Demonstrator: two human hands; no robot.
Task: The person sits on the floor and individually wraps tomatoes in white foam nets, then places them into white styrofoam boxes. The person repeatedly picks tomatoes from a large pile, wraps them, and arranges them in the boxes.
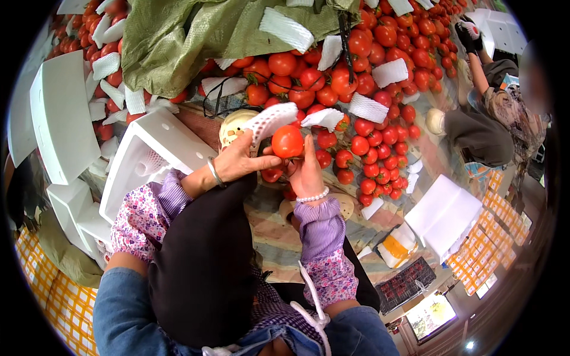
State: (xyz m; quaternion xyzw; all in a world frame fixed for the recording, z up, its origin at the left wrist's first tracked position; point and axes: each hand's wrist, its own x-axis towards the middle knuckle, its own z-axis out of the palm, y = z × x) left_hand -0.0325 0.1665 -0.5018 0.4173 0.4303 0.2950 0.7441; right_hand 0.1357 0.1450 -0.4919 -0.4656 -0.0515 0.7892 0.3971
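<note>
My left hand [238, 162], with a silver bangle on the wrist, pinches a white foam net sleeve [275, 119] between thumb and fingers. Beside it, my right hand [307, 175] cups a round red tomato [288, 141] in its fingers, and a beaded bracelet circles that wrist. The tomato is outside the sleeve, just below its lower side. My left thumb reaches to the tomato's lower left; whether it touches is hard to tell. A heap of loose tomatoes [303, 80] lies in front of both hands, with foam sleeves such as this one [368, 108] scattered over it.
An open white foam box [178, 133] stands tilted at my left, holding a foam net. Green woven sheeting [178, 49] covers part of the heap. Another white box [445, 213] and a black crate [406, 285] are at the right. A co-worker [485, 129] sits at far right.
</note>
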